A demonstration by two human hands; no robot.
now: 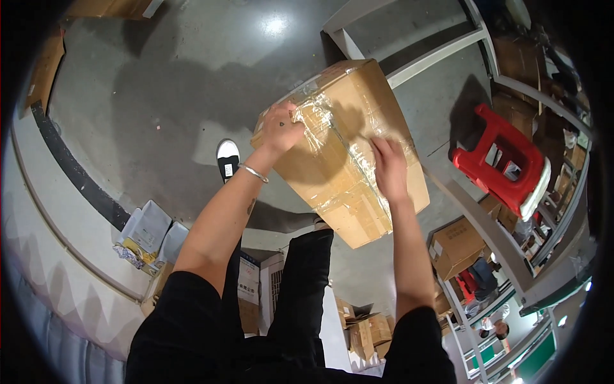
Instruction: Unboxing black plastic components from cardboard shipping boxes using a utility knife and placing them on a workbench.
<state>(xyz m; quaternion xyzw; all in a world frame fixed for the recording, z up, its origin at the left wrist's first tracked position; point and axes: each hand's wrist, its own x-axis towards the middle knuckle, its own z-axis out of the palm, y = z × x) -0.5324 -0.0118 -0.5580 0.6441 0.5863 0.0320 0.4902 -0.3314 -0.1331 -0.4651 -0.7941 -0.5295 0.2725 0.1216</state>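
A large brown cardboard box (332,160) stands tilted in front of me, with shiny clear tape (313,118) wrinkled across its top and along the seam. My left hand (281,130) grips the box near its far left edge, fingers bent against the taped part and thumb stretched toward the middle. Over the right part of the top, my right hand (389,168) is closed, its fingertips together just by the seam. Whatever those fingers pinch, if anything, is too small to make out.
To the right, a red plastic stool (505,160) lies by a grey metal frame (441,61). Another carton (457,246) sits beyond the frame. Bins (148,227) stand by the left wall. More cartons (368,336) lie behind my legs, and a person (499,328) is far at lower right.
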